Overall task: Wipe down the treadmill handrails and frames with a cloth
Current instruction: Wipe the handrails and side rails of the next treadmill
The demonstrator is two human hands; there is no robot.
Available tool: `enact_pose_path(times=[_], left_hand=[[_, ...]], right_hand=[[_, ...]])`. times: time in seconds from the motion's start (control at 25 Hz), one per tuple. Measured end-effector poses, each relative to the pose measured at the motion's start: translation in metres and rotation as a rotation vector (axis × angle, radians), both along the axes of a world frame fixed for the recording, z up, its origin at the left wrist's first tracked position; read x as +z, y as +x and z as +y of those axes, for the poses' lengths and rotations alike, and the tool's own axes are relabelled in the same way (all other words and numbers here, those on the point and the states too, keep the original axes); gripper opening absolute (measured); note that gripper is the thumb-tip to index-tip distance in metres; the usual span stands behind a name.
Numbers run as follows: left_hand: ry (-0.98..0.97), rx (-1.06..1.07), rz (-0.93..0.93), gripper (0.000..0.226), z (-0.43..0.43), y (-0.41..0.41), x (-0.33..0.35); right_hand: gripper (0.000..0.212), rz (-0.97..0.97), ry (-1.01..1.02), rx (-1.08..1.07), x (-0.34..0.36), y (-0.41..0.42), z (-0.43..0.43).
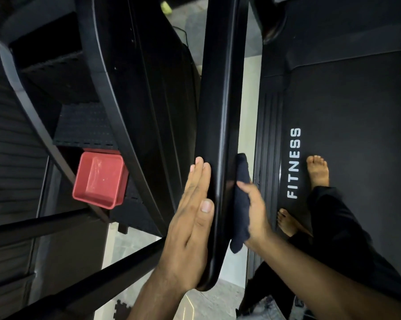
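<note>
A glossy black treadmill handrail [220,112] runs from the top centre down to a rounded end near the bottom centre. My left hand [190,222] lies flat against its left side, fingers straight and together, thumb on the rail's edge. My right hand [256,215] grips a dark navy cloth [241,199] and holds it against the rail's right side. The cloth sticks out above and below my fingers.
The treadmill belt [356,135], marked FITNESS, lies on the right with my bare feet [317,172] on it. Left of the rail stands another black machine frame [116,107]. A red plastic tub [99,179] sits lower left. Black bars [56,227] cross the bottom left.
</note>
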State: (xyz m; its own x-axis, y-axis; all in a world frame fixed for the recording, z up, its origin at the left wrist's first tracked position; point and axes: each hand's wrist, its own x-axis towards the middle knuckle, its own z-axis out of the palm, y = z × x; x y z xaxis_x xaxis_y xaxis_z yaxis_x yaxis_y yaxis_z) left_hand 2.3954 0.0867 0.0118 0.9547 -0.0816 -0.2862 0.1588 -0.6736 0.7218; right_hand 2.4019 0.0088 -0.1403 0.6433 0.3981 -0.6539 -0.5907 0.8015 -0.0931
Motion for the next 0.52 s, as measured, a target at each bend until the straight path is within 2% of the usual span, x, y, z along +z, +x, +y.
enact_pose_path(times=[0.08,0.2,0.24,0.32,0.4,0.44,0.52], left_hand=[[-0.010,0.000,-0.008,0.054,0.000,0.008,-0.001],[0.002,-0.011,-0.011,0.054,0.000,0.023,-0.004],[0.007,-0.019,-0.016,0.054,-0.001,0.028,-0.005],[0.013,-0.023,-0.022,0.053,-0.002,0.036,-0.006],[0.018,-0.021,-0.044,0.053,-0.003,0.042,-0.007],[0.024,-0.024,-0.050,0.054,-0.003,0.044,-0.008],[0.029,-0.038,-0.050,0.052,-0.003,0.049,-0.009]], right_hand=[[0.085,0.037,0.116,0.040,-0.004,-0.023,0.004],[0.037,-0.028,0.050,-0.033,-0.015,0.015,-0.005],[0.035,0.003,-0.060,-0.047,-0.015,0.031,-0.006],[0.051,-0.015,-0.129,0.014,-0.013,0.026,-0.004],[0.064,-0.087,-0.014,0.037,-0.008,0.006,-0.001],[0.063,-0.104,0.003,0.029,-0.010,0.008,-0.004],[0.049,-0.138,-0.086,-0.029,-0.016,0.042,-0.010]])
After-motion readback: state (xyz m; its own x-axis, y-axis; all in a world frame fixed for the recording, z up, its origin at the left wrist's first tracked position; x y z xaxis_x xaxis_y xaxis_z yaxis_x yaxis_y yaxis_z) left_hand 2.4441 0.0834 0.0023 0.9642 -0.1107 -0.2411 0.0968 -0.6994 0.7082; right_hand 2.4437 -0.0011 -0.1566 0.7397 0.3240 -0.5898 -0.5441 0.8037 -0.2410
